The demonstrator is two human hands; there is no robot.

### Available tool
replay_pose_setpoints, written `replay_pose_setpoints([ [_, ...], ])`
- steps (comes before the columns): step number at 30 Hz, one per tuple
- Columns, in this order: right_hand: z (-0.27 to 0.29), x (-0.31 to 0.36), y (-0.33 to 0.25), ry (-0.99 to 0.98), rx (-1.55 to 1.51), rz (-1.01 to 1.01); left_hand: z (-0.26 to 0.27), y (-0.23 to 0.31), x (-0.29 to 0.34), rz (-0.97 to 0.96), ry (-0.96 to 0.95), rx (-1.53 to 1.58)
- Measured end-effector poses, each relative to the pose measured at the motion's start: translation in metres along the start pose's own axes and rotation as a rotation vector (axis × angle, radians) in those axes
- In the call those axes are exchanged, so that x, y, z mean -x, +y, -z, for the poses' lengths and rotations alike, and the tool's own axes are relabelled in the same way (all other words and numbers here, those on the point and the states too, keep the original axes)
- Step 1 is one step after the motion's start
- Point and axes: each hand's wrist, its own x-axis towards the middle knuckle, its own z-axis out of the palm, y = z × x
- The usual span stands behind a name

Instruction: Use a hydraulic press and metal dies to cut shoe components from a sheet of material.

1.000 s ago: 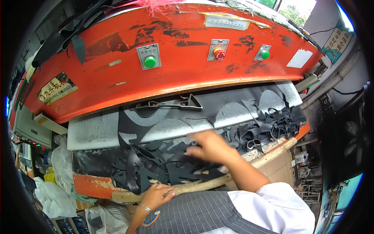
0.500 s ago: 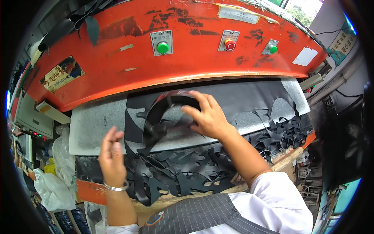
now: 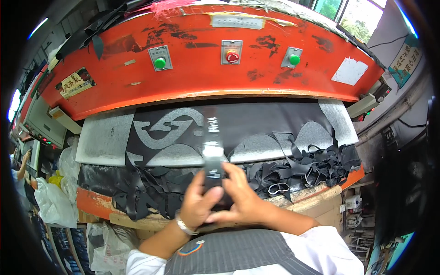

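In front of my body, both hands hold a dark metal cutting die [image 3: 213, 149], stood on its side and seen along its narrow, shiny edge, smeared by motion. My left hand [image 3: 198, 206] grips its near end from the left, with the thumb across. My right hand [image 3: 239, 197] is closed on the same end from the right. Beyond the die, a sheet of black leather-like material [image 3: 261, 119] lies on the pale cutting board [image 3: 103, 142]. Curved shapes have been cut out of its left part and front edge, and the board shows through.
The orange press beam [image 3: 192, 85] spans the far side, with two green buttons [image 3: 160, 63] and a red one [image 3: 232, 57]. Tangled black offcuts [image 3: 302, 169] lie along the front ledge. White plastic bags [image 3: 55, 201] hang at the left.
My right hand has brought the die nearer to my body and turned it edge-on. My left hand, open and apart before, has come in and taken hold. The view has shifted.
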Motion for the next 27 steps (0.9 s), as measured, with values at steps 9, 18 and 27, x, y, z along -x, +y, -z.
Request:
replay_pose_setpoints([
  [9,0.116,0.037,0.015,-0.134,-0.152,-0.239,-0.021,-0.055,-0.028,-0.140,0.516,0.324],
  [18,0.126,-0.054,0.110,-0.386,0.606,0.040,0.135,-0.077,0.056,0.391,0.848,-1.842],
  [27,0.062,-0.079,0.171,-0.533,0.598,0.171,0.110,-0.075,0.084,0.251,0.813,-1.843],
])
